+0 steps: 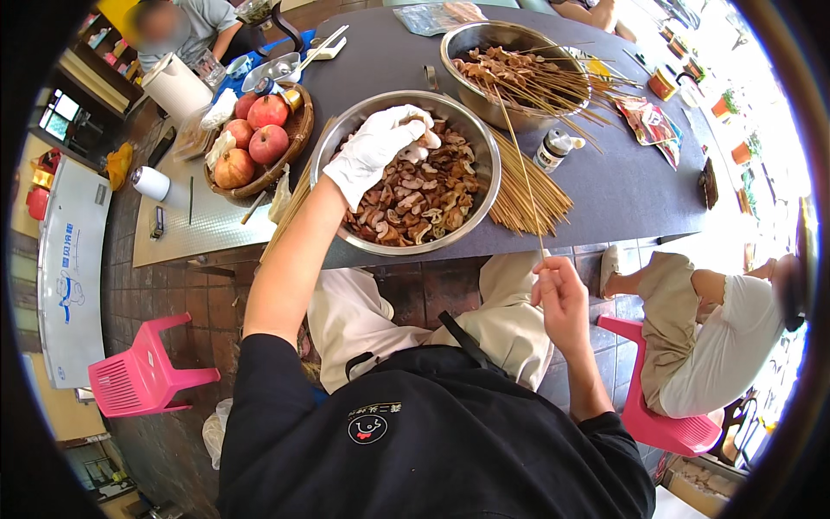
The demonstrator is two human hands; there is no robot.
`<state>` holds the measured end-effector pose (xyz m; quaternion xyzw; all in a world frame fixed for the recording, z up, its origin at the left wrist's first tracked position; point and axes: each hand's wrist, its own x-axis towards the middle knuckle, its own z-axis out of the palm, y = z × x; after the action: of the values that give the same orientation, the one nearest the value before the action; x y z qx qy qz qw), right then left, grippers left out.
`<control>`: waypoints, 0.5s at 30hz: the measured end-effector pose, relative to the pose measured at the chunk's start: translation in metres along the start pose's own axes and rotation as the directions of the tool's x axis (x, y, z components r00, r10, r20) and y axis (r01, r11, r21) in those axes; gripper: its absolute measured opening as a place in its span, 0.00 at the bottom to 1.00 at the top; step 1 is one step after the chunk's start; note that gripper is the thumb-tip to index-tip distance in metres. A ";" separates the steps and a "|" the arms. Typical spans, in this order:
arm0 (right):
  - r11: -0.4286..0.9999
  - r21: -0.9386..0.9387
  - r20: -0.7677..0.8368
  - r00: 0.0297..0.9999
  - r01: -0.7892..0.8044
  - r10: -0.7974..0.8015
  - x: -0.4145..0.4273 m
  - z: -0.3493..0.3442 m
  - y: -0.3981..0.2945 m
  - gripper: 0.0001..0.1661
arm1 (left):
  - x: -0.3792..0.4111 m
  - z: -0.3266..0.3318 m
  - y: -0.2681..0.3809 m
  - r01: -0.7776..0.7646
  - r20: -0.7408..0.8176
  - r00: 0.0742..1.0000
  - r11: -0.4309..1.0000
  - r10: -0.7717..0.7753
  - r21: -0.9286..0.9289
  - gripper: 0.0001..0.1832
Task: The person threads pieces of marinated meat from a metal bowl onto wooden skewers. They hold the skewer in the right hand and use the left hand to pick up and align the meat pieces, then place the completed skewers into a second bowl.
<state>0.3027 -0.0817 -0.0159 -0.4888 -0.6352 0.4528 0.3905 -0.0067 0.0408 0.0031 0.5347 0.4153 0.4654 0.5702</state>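
My left hand (389, 146), in a white glove, is curled around pieces of cut meat (425, 137) above a steel bowl (487, 194). Brown, curled meat slices (415, 201) fill much of that bowl. Bare and just off the table's front edge, my right hand (561, 295) pinches the lower end of a long bamboo skewer (526, 175). The skewer points up and away, with no meat visible on it. Under the bowl's right side lies a fan of loose bamboo skewers (532, 194). Behind it, a second steel bowl (480, 100) holds loaded meat skewers (519, 71).
A wicker basket (301, 139) with apples and pomegranates stands left of the bowl. At the right are a lidded jar (553, 150) and a red packet (645, 120). One person (720, 337) sits close on my right; another (201, 29) is across the table. A pink chair (146, 370) stands left.
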 end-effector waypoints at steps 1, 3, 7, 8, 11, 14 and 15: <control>0.999 0.044 0.017 1.000 -0.003 0.002 0.000 0.005 0.003 0.05 | 0.000 0.001 -0.002 -0.010 -0.004 1.000 0.985 0.010 -0.171 0.07; 0.994 0.081 0.105 0.992 -0.072 0.064 0.001 0.012 -0.005 0.05 | 0.002 -0.003 -0.005 -0.024 -0.025 1.000 0.969 0.018 -0.247 0.08; 0.994 0.042 0.146 0.985 -0.098 0.091 0.000 0.024 -0.007 0.06 | -0.004 -0.004 -0.002 -0.030 -0.134 0.991 0.942 -0.016 -0.334 0.08; 0.996 -0.003 0.147 0.985 -0.094 0.094 -0.001 0.026 -0.005 0.06 | -0.005 -0.009 -0.005 -0.028 -0.106 0.994 0.943 -0.008 -0.330 0.08; 0.991 -0.071 0.129 0.984 -0.112 0.120 -0.002 0.034 -0.005 0.06 | -0.007 -0.006 -0.001 -0.027 -0.169 0.986 0.969 -0.015 -0.245 0.09; 0.984 -0.094 0.109 0.981 -0.152 0.162 -0.002 0.040 -0.009 0.09 | -0.007 -0.006 0.001 -0.089 -0.223 0.974 0.980 0.048 -0.176 0.09; 0.986 -0.089 0.109 0.983 -0.140 0.149 -0.002 0.041 -0.011 0.11 | -0.008 -0.004 0.001 -0.116 -0.240 0.968 0.981 0.077 -0.153 0.09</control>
<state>0.2613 -0.0925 -0.0170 -0.5221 -0.6374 0.4814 0.2990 -0.0130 0.0338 0.0036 0.4464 0.4126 0.5851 0.5367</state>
